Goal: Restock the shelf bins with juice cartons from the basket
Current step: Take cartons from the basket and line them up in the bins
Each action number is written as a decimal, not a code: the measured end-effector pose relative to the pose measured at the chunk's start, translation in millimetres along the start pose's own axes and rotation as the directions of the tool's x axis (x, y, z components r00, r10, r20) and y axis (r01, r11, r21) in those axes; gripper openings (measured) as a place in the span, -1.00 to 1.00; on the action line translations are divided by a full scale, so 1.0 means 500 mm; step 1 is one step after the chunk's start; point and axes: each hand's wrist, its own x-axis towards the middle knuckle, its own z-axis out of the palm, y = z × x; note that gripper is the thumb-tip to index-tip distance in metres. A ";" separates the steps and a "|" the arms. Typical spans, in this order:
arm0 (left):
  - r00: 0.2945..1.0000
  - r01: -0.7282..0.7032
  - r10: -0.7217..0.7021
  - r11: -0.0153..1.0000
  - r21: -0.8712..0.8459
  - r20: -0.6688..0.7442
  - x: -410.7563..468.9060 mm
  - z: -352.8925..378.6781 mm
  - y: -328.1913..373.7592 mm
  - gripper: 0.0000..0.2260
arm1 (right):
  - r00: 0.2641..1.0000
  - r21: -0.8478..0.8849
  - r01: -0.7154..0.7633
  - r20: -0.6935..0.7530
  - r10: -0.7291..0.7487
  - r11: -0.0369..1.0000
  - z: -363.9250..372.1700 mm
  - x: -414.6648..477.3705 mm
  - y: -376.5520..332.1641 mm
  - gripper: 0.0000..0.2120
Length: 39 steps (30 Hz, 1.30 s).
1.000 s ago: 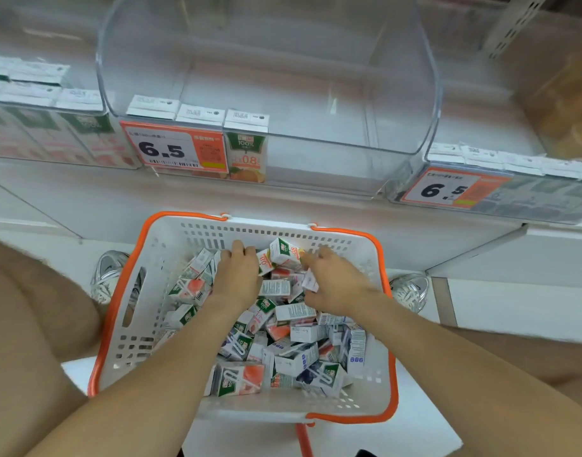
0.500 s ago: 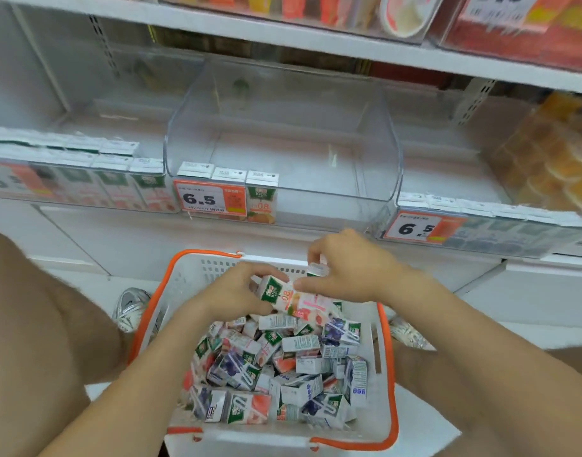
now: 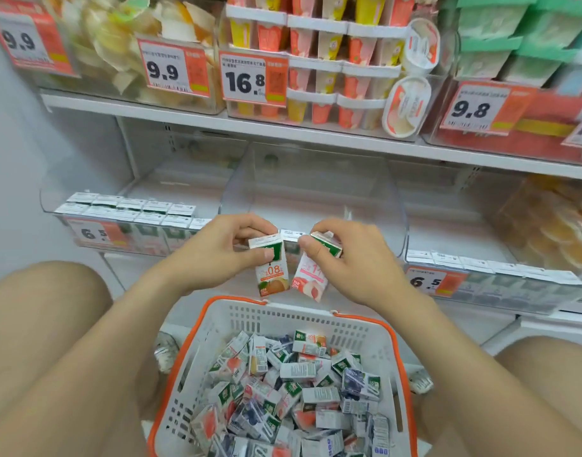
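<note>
Basket (image 3: 358, 331) at six o'clock, clear bin (image 3: 316, 183) at twelve: just raised from the heap, my left grip (image 3: 213, 252) pinches an orange carton (image 3: 272, 273), my right grip (image 3: 352, 258) a pink carton (image 3: 311, 280), ready for shelving.
</note>
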 end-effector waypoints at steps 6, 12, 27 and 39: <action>0.964 -0.077 0.059 0.995 -0.059 -0.258 0.016 -0.142 0.006 -0.73 | 0.979 0.180 0.116 -0.187 -0.081 0.977 0.037 0.038 -0.091 -0.68; 0.788 0.061 0.143 0.950 0.307 -0.599 0.042 -0.217 -0.031 -0.64 | 0.982 0.283 0.109 -0.182 -0.058 0.953 0.095 0.136 -0.218 -0.56; 0.937 0.186 0.053 0.762 0.621 -0.346 0.111 -0.305 -0.094 -0.51 | 0.890 -0.634 0.377 0.450 -0.075 0.675 0.228 0.357 -0.286 -0.83; 0.896 0.219 0.035 0.832 0.509 -0.444 0.096 -0.258 -0.059 -0.50 | 0.843 -0.576 0.455 0.525 -0.119 0.679 0.216 0.328 -0.277 -0.95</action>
